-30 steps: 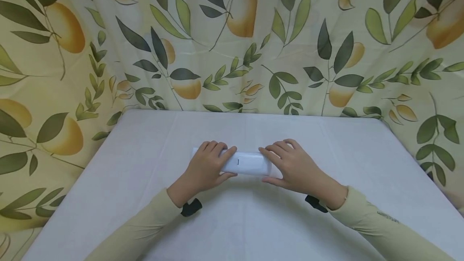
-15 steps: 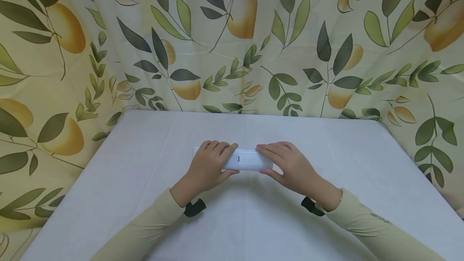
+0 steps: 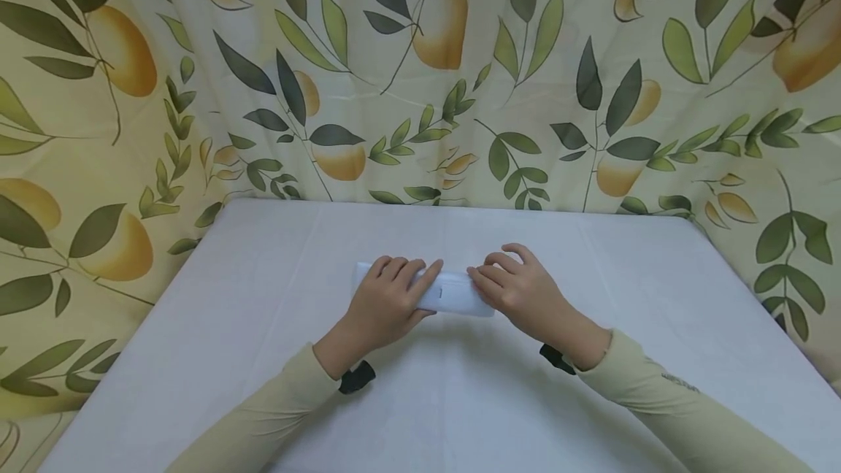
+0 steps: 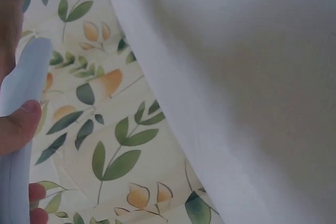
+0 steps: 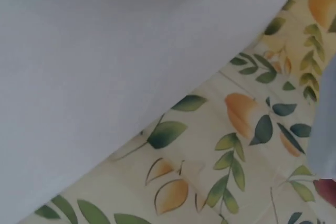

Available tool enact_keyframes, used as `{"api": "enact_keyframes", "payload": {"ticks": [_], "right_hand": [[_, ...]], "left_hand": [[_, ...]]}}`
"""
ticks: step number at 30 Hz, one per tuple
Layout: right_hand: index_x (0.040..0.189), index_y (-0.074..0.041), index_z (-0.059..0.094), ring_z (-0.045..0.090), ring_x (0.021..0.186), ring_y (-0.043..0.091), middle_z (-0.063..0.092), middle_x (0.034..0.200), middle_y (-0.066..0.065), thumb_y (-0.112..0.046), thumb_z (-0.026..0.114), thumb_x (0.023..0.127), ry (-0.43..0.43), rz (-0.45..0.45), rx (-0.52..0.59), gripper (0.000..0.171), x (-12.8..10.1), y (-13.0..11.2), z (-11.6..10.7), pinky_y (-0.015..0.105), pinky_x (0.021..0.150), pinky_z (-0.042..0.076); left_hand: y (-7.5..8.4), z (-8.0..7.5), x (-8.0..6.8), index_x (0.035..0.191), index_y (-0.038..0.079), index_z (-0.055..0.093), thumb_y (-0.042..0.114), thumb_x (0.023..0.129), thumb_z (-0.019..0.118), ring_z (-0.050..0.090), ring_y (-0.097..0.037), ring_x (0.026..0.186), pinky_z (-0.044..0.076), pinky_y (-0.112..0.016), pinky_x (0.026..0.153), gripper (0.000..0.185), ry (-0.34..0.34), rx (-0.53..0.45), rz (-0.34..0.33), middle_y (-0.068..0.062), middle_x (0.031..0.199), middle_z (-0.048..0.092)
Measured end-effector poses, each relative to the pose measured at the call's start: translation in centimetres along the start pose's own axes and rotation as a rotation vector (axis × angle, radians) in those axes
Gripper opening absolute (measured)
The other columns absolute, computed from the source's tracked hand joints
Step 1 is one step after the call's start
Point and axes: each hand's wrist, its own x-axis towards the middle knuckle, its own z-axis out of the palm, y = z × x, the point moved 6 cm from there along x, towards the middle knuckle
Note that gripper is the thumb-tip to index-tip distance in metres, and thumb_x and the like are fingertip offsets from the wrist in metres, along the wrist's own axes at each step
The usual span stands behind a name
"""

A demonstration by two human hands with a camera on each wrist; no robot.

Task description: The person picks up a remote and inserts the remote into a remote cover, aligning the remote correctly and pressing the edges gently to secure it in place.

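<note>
A white oblong object (image 3: 460,296), glossy with a small dark mark on its face, is held just above the table; its exact kind cannot be told. My left hand (image 3: 386,306) grips its left part, with the thumb below and the fingers over the top. At its right end, my right hand (image 3: 528,301) pinches the upper edge with bent fingers, its thumb out of sight. In the left wrist view, the left thumb (image 4: 23,124) presses the side of the object (image 4: 29,72). Only a pale end of the object (image 5: 323,135) shows in the right wrist view, beside a reddish fingertip (image 5: 326,190).
A white-covered table (image 3: 434,400) lies below both hands. Behind it hangs a curtain (image 3: 420,115) with leaves and orange fruit, which also runs along the left and right sides. Black straps (image 3: 358,378) sit at both wrists.
My right fingers have bent more at the object's right end, and the right thumb has gone from view. The left hand has shifted slightly rightward, and the object now slants a little down to the right.
</note>
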Motion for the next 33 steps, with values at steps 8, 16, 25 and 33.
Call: {"api": "enact_keyframes", "payload": {"ticks": [8, 16, 25, 33], "right_hand": [[0.086, 0.001, 0.070, 0.067, 0.081, 0.021, 0.073, 0.080, 0.009, -0.007, 0.066, 0.085, 0.172, -0.225, -0.076, 0.009, -0.4, -0.8, -0.7, 0.036, 0.070, 0.054], [0.089, -0.002, 0.068, 0.066, 0.078, 0.021, 0.072, 0.081, 0.007, -0.009, 0.061, 0.088, 0.161, -0.171, -0.057, 0.011, -0.5, -0.2, -1.1, 0.038, 0.071, 0.053], [0.104, -0.007, 0.069, 0.065, 0.083, 0.021, 0.071, 0.088, 0.005, -0.017, 0.087, 0.060, -0.035, -0.021, -0.053, 0.048, 1.4, -0.3, -0.3, 0.043, 0.078, 0.052], [0.087, -0.001, 0.072, 0.067, 0.080, 0.018, 0.073, 0.081, 0.008, -0.005, 0.060, 0.087, 0.120, -0.310, -0.118, 0.012, 0.4, -1.5, -0.1, 0.034, 0.071, 0.054]], "left_hand": [[0.2, 0.7, 0.0, 0.122, 0.014, 0.062, 0.055, 0.072, 0.073, 0.063, -0.019, 0.083, 0.051, -0.032, 0.076, 0.065, -0.074, -0.050, -0.047, -0.002, 0.101, 0.068], [0.0, 0.1, 0.7, 0.119, 0.016, 0.063, 0.055, 0.073, 0.072, 0.063, -0.020, 0.084, 0.051, -0.034, 0.077, 0.061, -0.092, -0.086, -0.047, -0.002, 0.102, 0.068], [0.8, -0.5, 1.1, 0.119, 0.014, 0.064, 0.053, 0.074, 0.071, 0.065, -0.018, 0.088, 0.051, -0.033, 0.078, 0.060, -0.019, 0.033, 0.038, -0.002, 0.102, 0.070], [1.3, -0.1, 1.0, 0.117, 0.014, 0.065, 0.058, 0.074, 0.069, 0.064, -0.017, 0.080, 0.050, -0.030, 0.075, 0.062, -0.017, 0.027, 0.051, 0.001, 0.097, 0.069]]}}
